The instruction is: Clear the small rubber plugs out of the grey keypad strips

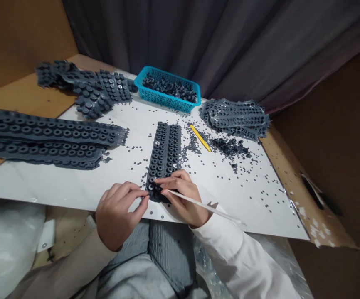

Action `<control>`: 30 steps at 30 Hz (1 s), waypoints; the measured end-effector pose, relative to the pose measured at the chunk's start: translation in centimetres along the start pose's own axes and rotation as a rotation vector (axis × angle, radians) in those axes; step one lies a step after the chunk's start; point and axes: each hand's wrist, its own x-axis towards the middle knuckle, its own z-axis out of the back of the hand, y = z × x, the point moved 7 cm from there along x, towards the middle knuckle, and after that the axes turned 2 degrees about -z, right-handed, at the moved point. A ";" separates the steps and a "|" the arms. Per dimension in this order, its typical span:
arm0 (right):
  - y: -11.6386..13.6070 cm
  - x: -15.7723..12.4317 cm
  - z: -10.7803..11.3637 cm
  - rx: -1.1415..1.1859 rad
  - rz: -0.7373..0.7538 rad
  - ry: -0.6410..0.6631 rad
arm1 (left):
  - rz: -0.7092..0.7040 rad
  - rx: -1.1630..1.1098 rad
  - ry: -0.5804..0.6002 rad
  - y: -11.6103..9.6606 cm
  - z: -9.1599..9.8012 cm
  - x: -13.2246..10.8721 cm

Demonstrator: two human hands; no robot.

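A dark grey moulded rubber sheet (163, 151) with rows of round ring-shaped parts lies lengthwise on the white board in front of me. My left hand (119, 209) pinches the sheet's near left corner between thumb and fingertips. In my right hand (183, 195) is a thin white stick (208, 208), held like a pen, its back end pointing right over my sleeve. The stick's front end is hidden by the fingers at the near end of the sheet. Small dark discs (192, 147) lie scattered around the sheet.
A blue basket (167, 101) of small dark parts stands at the back. More moulded sheets lie left (43, 139) and back left (95, 89). Perforated sheets (236, 116) are stacked back right, near a yellow knife-like tool (200, 138) and a dark scrap pile (231, 147).
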 end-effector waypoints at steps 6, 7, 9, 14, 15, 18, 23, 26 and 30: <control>0.0 0.0 -0.8 0.049 0.028 0.151 | 0.021 0.004 0.008 0.2 -0.1 -0.2; 0.0 -0.1 -0.9 0.042 0.029 0.164 | 0.023 0.006 0.008 0.3 -0.2 -0.2; 0.1 -0.1 -1.0 0.037 0.033 0.170 | 0.029 0.006 0.011 0.3 -0.2 -0.2; 0.1 -0.1 -1.2 0.029 0.045 0.152 | 0.031 0.007 0.015 0.4 -0.2 -0.2; 0.1 -0.1 -1.2 0.017 0.055 0.149 | 0.029 0.009 0.013 0.4 -0.2 -0.2; 0.4 -0.2 -1.2 -0.052 0.119 0.142 | 0.027 0.015 0.008 0.3 -0.2 -0.2; 1.5 -0.2 -1.4 -0.279 0.239 0.141 | 0.019 0.004 0.002 0.2 -0.2 0.0; 2.1 -0.3 -1.2 -0.329 0.289 0.087 | 0.014 -0.011 0.014 0.1 -0.2 0.0; 1.4 0.0 -0.8 -0.185 0.168 0.053 | 0.015 -0.010 0.020 0.2 -0.3 0.0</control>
